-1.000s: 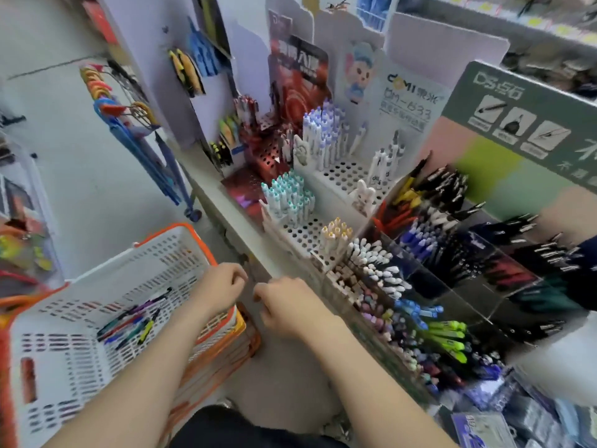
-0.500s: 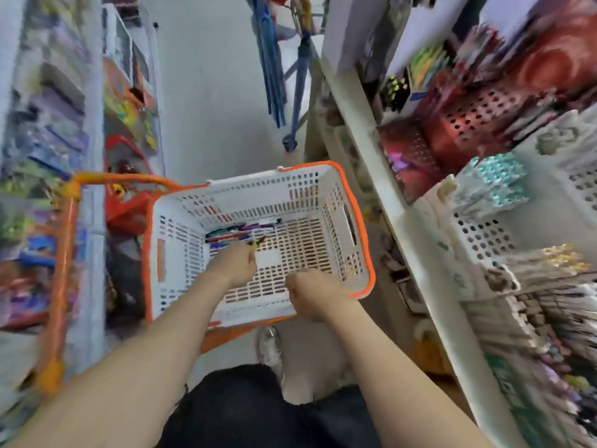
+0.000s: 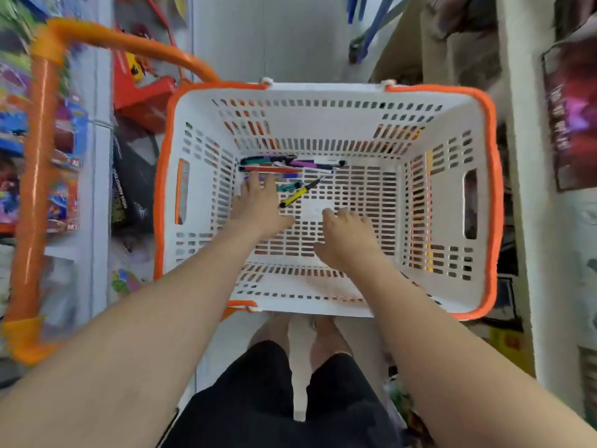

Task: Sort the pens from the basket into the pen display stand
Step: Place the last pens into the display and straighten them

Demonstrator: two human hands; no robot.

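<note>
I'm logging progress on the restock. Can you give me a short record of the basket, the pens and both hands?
basket: white, orange rim, seen from above
pens: small pile at the far left of the basket floor
yellow pen: apart from the pile, lying slanted
left hand: fingers straight, fingertips at the pile
right hand: inside the basket, holding nothing

Bright, diffuse light, shadows faint. The white slotted plastic basket with an orange rim [image 3: 323, 124] is fairly sharp at centre; the orange tubular handle [image 3: 40, 156] and colourful packaged goods [image 3: 64, 192] at left smear with blur. Wide-angle distortion bends the edges.
</note>
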